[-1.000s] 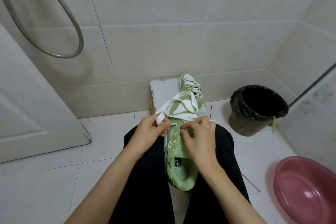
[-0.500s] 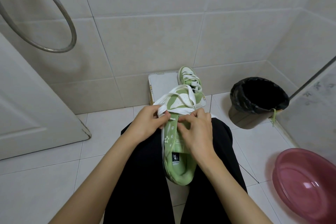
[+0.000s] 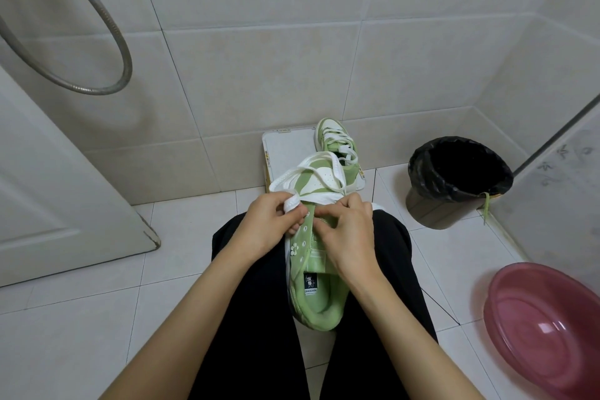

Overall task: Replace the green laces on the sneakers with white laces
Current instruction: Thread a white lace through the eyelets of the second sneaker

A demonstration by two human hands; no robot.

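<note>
Fingers (image 3: 299, 212) of the left hand (image 3: 271, 227) and right hand (image 3: 349, 234) pinch one white lace (image 3: 319, 196) on the near sneaker (image 3: 324, 305), one of two, lying lengthwise on the lap with its toe far, the far sneaker (image 3: 336, 140) beyond.

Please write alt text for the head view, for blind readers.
The left hand and right hand pinch a flat white lace over a light green sneaker on the lap; a second green sneaker, laced white, stands behind it.
</note>
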